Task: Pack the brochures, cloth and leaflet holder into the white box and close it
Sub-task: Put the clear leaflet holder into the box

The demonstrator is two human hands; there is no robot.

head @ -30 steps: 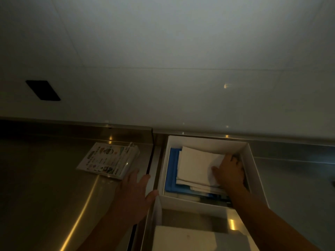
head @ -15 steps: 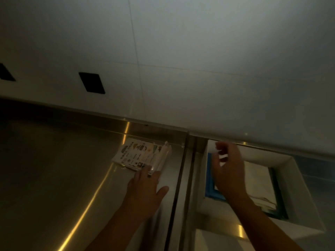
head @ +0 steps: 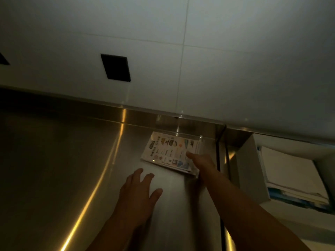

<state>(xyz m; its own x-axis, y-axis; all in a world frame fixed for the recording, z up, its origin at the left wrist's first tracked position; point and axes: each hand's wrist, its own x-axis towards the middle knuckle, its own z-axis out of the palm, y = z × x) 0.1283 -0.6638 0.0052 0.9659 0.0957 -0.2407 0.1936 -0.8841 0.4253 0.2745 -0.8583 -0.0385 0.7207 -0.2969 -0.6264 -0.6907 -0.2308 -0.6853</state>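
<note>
A clear leaflet holder (head: pixel 198 147) with a printed leaflet (head: pixel 166 151) in it lies flat on the steel counter near the back wall. My right hand (head: pixel 201 163) reaches over its right end, fingers touching the leaflet; whether it grips is unclear. My left hand (head: pixel 139 192) hovers flat with spread fingers just in front of the holder, holding nothing. The open white box (head: pixel 248 171) stands to the right, with a white cloth (head: pixel 290 171) lying on blue brochures (head: pixel 290 197) inside.
The steel counter (head: pixel 63 169) stretches wide to the left. A dark seam (head: pixel 220 160) splits it from the section under the box. The white wall behind has a black rectangular opening (head: pixel 116 67).
My right hand left the box and crossed left to the leaflet holder. My left hand stayed in front of the holder. The view swung left, pushing the box to the right edge.
</note>
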